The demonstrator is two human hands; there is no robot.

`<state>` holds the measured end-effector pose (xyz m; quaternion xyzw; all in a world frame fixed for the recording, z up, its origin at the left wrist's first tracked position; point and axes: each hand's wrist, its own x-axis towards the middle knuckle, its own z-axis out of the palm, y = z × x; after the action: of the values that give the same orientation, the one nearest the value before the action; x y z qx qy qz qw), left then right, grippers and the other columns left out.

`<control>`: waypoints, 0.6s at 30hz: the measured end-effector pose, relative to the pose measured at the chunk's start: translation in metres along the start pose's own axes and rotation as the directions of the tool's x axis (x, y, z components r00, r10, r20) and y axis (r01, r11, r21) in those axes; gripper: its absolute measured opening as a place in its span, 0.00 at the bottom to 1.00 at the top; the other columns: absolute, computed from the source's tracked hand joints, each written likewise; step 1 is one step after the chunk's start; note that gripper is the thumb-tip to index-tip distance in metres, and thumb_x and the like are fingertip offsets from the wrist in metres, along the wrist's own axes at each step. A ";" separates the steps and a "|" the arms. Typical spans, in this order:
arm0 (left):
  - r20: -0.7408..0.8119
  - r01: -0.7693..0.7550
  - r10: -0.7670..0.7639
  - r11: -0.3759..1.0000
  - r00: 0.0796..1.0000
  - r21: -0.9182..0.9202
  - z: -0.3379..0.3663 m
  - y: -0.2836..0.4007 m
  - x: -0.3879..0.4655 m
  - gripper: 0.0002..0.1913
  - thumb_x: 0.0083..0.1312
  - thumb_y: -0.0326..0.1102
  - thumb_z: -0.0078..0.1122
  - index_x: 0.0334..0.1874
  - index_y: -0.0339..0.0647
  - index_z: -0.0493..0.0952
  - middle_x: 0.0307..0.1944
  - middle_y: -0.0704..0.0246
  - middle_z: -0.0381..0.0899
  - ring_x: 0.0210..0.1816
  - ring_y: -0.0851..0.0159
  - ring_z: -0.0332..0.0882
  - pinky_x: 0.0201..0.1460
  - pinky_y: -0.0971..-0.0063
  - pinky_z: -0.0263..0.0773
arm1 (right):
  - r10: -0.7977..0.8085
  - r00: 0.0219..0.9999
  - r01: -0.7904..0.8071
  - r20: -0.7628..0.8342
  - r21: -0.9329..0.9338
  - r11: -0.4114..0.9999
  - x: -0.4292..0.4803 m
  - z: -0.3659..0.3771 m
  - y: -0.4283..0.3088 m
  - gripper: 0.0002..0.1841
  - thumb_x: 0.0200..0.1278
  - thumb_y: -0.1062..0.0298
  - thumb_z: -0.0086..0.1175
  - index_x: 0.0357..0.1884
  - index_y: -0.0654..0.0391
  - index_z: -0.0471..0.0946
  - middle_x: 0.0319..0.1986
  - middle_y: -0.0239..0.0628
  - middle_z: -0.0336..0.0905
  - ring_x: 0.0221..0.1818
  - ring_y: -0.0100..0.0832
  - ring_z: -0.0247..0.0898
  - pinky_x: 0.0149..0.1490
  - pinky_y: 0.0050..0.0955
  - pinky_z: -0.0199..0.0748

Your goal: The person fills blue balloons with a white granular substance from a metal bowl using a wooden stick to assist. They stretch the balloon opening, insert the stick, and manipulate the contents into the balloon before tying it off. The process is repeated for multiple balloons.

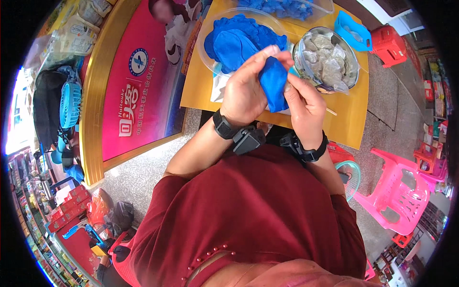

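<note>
A folded blue cloth piece (pixel 274 84) is held up in front of my chest, above the near edge of a yellow table (pixel 344 125). My left hand (pixel 245 89) supports it from the left, palm turned up, with the cloth against its fingers. On the other side, my right hand (pixel 304 100) pinches its right edge between thumb and fingers. Just beyond my left hand, a clear round plastic tub (pixel 204 39) holds a heap of blue cloth pieces (pixel 233 46). A round tin (pixel 355 71) with several small plastic bags (pixel 328 57) stands past my right hand.
Behind the tub is a clear plastic box (pixel 319 9) of blue pieces. A blue plastic basket (pixel 353 30) sits at the table's far right, near red stools (pixel 389 45). A thin stick (pixel 331 111) lies near my right hand. A pink chair (pixel 398 193) stands right; a gold-framed counter (pixel 93 107) left.
</note>
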<state>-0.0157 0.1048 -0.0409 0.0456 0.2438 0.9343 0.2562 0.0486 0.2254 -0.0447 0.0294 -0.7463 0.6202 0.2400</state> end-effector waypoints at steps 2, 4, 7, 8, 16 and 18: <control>-0.012 0.088 -0.088 0.994 0.996 0.059 -0.003 -0.008 -0.002 0.18 0.74 0.44 0.47 0.53 0.35 0.74 0.48 0.63 0.79 0.52 0.64 0.75 0.57 0.68 0.71 | 0.009 1.000 -0.009 -0.003 -0.032 0.999 -0.002 0.003 0.001 0.11 0.65 0.76 0.57 0.47 0.67 0.79 0.30 0.33 0.77 0.29 0.19 0.68 0.34 0.19 0.67; -0.133 0.172 -0.154 0.976 0.979 0.135 -0.003 -0.011 -0.007 0.18 0.74 0.47 0.48 0.48 0.37 0.76 0.40 0.67 0.80 0.40 0.70 0.79 0.46 0.74 0.76 | 0.015 0.999 -0.012 0.037 -0.073 0.997 -0.006 0.000 0.009 0.12 0.65 0.76 0.57 0.50 0.66 0.79 0.30 0.32 0.77 0.30 0.17 0.69 0.33 0.19 0.67; -0.222 0.145 -0.091 0.959 0.971 0.243 -0.008 -0.007 -0.006 0.19 0.74 0.49 0.47 0.48 0.38 0.77 0.34 0.71 0.79 0.33 0.73 0.77 0.38 0.77 0.75 | 0.223 0.974 -0.226 0.041 0.095 0.969 -0.012 0.002 0.003 0.13 0.65 0.75 0.57 0.51 0.65 0.78 0.29 0.32 0.77 0.30 0.18 0.69 0.33 0.19 0.66; -0.244 0.126 -0.062 0.958 0.968 0.257 -0.009 -0.007 -0.005 0.20 0.75 0.50 0.46 0.47 0.38 0.77 0.33 0.71 0.78 0.32 0.73 0.75 0.36 0.78 0.74 | 0.159 0.984 -0.159 0.083 -0.002 0.987 -0.014 0.000 0.003 0.14 0.65 0.72 0.57 0.52 0.65 0.78 0.28 0.33 0.77 0.28 0.19 0.70 0.32 0.19 0.66; -0.211 0.040 0.073 0.873 0.975 0.486 -0.005 -0.013 -0.012 0.25 0.76 0.55 0.39 0.48 0.39 0.76 0.31 0.73 0.74 0.31 0.74 0.70 0.35 0.80 0.68 | 0.160 0.925 -0.041 0.346 -0.328 0.944 -0.015 -0.002 -0.010 0.34 0.63 0.43 0.56 0.60 0.62 0.71 0.19 0.44 0.74 0.20 0.38 0.75 0.26 0.32 0.69; -0.224 0.025 0.095 0.877 0.970 0.480 -0.009 -0.023 -0.013 0.24 0.76 0.55 0.40 0.50 0.39 0.76 0.34 0.72 0.74 0.34 0.74 0.69 0.39 0.80 0.68 | 0.124 0.936 -0.006 0.331 -0.335 0.942 -0.015 0.001 -0.006 0.35 0.64 0.42 0.55 0.61 0.63 0.70 0.19 0.44 0.75 0.20 0.39 0.75 0.26 0.33 0.69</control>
<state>0.0044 0.1112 -0.0594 -0.0015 0.4955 0.8479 0.1886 0.0629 0.2191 -0.0456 0.0729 -0.8703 0.4796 0.0852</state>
